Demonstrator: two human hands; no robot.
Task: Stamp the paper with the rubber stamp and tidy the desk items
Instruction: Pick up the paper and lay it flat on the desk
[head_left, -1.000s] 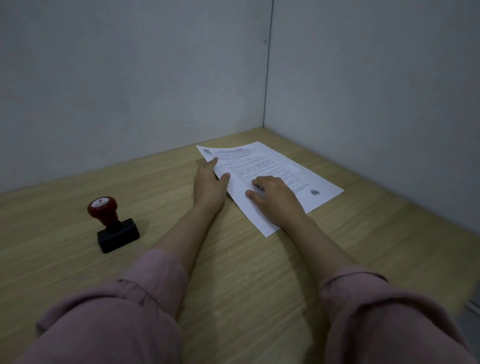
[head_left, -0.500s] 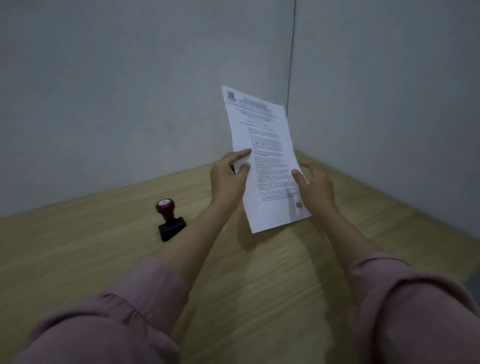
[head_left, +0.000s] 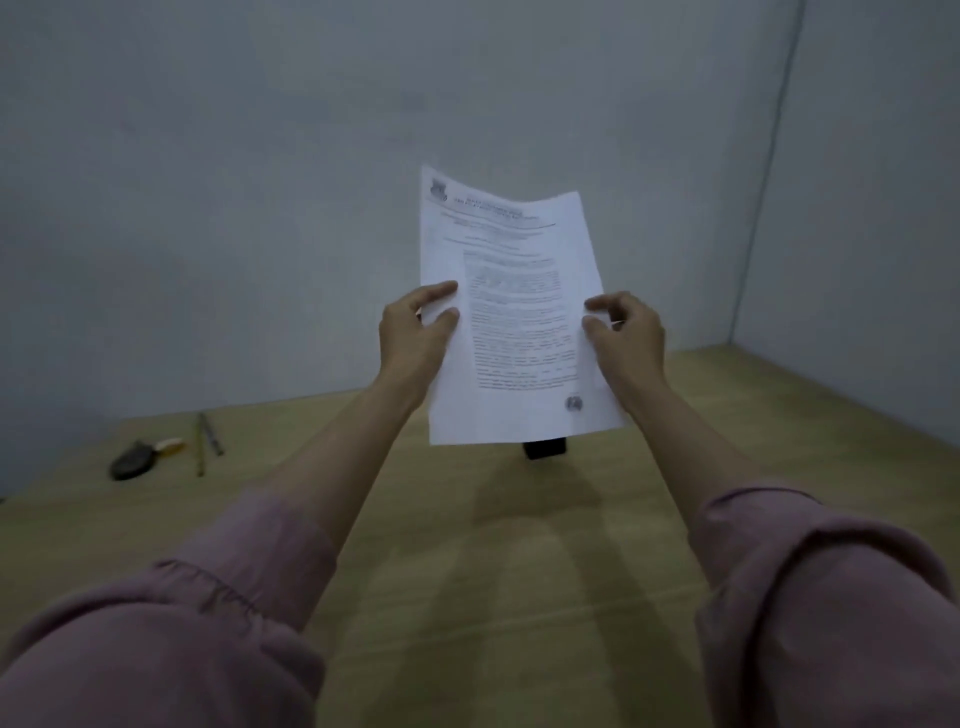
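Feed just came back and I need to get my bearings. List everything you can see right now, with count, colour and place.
paper: one, white with printed text and a round mark near its lower right corner, held up in the air in front of the wall
rubber stamp: one, black base only showing, on the desk, mostly hidden behind the paper's lower edge
dark oval object: one, blackish, far left of the desk; too blurred to identify
small pale item: one, cream and orange, just right of the oval object
pens or pencils: two, thin, one yellowish, one grey, lying beside them
desk: one, light wood
walls: grey, meeting in a corner at right
left hand: grips the paper's left edge
right hand: grips its right edge
sleeves: two, dusty pink
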